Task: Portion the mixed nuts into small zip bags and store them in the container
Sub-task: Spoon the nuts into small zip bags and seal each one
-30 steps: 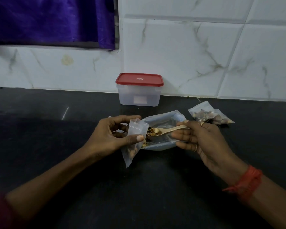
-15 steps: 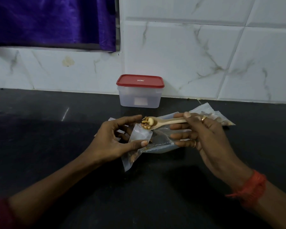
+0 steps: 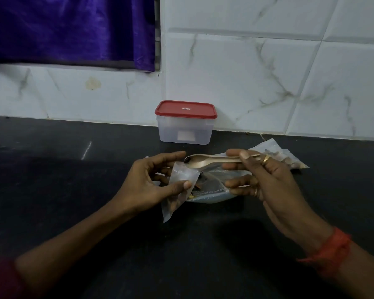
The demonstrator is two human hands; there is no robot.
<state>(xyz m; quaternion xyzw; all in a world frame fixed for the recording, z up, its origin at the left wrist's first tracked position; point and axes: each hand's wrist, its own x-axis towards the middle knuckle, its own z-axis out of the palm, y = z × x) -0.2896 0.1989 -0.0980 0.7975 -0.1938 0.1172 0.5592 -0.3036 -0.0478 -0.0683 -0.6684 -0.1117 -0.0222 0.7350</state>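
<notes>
My left hand [image 3: 151,182] pinches a small clear zip bag [image 3: 179,186] held upright, with a few nuts showing low inside it. My right hand [image 3: 266,182] grips a pale wooden spoon [image 3: 203,161] by its handle. The spoon's bowl hovers just above the small bag's mouth and looks nearly empty. Behind both lies the large clear bag of mixed nuts [image 3: 212,188] flat on the black counter. Filled small bags [image 3: 289,157] lie to the right, partly hidden by my right hand. The clear container with a red lid [image 3: 185,123] stands closed against the wall.
The black countertop [image 3: 73,180] runs left and toward me. A white marbled tile wall [image 3: 268,83] rises behind the container. A purple curtain [image 3: 69,29] hangs at the upper left.
The spoon rose out of the large bag loaded with nuts and moved left over the small bag. Now its bowl is almost empty and the small bag holds nuts.
</notes>
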